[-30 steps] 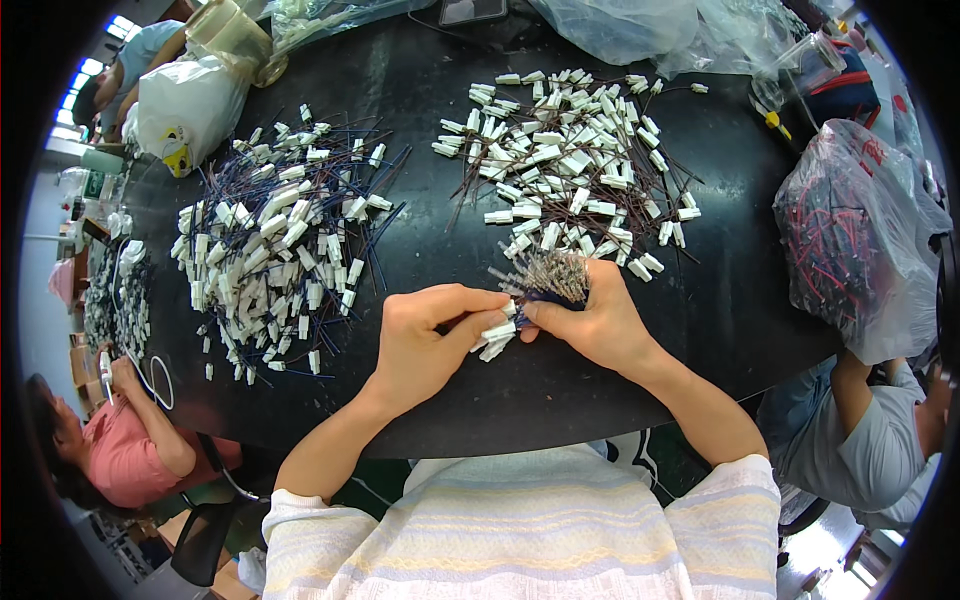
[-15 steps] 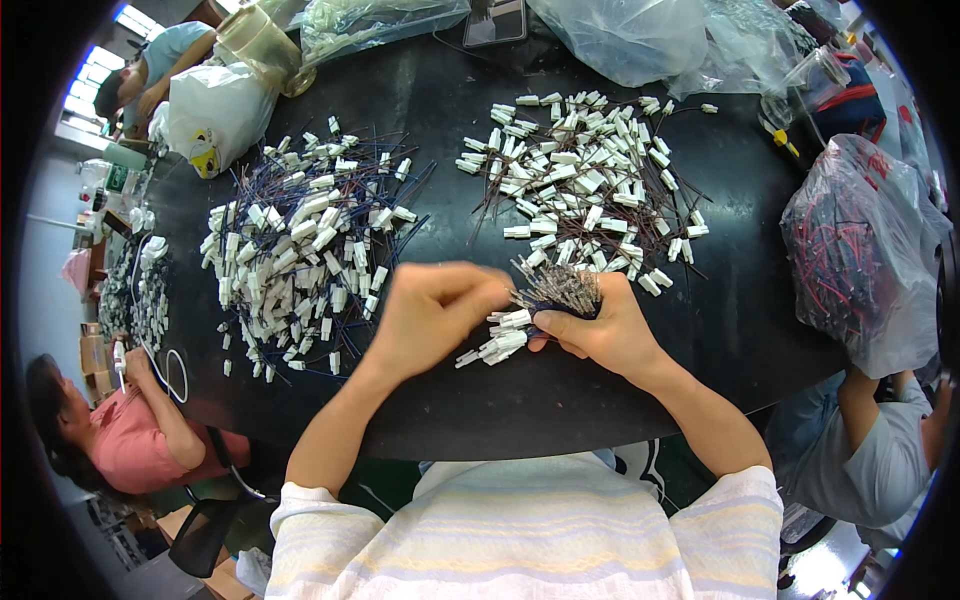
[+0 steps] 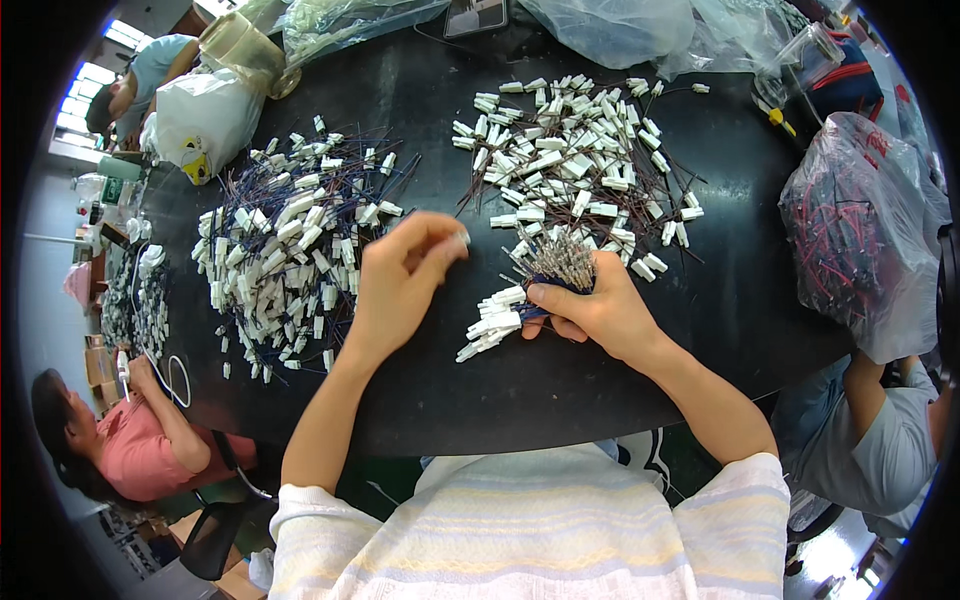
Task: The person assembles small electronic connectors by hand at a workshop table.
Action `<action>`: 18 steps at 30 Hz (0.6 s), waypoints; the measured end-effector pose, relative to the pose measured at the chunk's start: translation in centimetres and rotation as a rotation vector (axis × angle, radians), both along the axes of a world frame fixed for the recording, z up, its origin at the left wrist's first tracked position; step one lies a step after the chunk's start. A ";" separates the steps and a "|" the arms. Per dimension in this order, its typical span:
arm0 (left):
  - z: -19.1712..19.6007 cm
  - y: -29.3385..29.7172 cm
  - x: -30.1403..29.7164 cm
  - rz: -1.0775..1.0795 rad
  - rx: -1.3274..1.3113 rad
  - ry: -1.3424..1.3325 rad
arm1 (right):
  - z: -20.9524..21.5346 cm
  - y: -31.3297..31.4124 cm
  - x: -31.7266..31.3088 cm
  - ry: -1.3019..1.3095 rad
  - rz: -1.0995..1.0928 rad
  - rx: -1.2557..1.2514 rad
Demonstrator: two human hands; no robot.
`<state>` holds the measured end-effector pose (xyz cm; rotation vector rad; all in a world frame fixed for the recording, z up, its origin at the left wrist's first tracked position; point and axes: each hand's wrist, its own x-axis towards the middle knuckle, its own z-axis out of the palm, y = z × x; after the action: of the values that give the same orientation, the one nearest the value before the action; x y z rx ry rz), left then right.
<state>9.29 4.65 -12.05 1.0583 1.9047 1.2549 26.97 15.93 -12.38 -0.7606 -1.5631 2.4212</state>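
Observation:
My right hand is closed around a bundle of dark blue wires. Silvery metal terminals fan out above its thumb, and white plastic connectors stick out at the lower left. My left hand is raised over the table between the two piles, apart from the bundle. Its thumb and forefinger are pinched together; a small whitish bit shows at the blurred fingertips, too unclear to name. On the left lies a pile of white connectors with blue wires; the right pile of connectors has brown wires.
A black table spans the view. Clear plastic bags and a dark flat device lie along its far side. At right stands a bag of red and dark wires; at left, a white bag. Other people sit around.
My left hand has moved away from the bundle, up and to the left, still pinched. My right hand keeps its hold on the wires. The view has shifted slightly.

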 end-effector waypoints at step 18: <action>0.5 -2.5 2.4 -0.079 0.045 -0.357 | 0.6 -1.0 -0.4 -0.087 0.051 0.232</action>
<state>11.71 2.16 -11.54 0.8554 1.5578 1.3452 26.59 14.93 -11.73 -0.7988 -1.8767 2.2131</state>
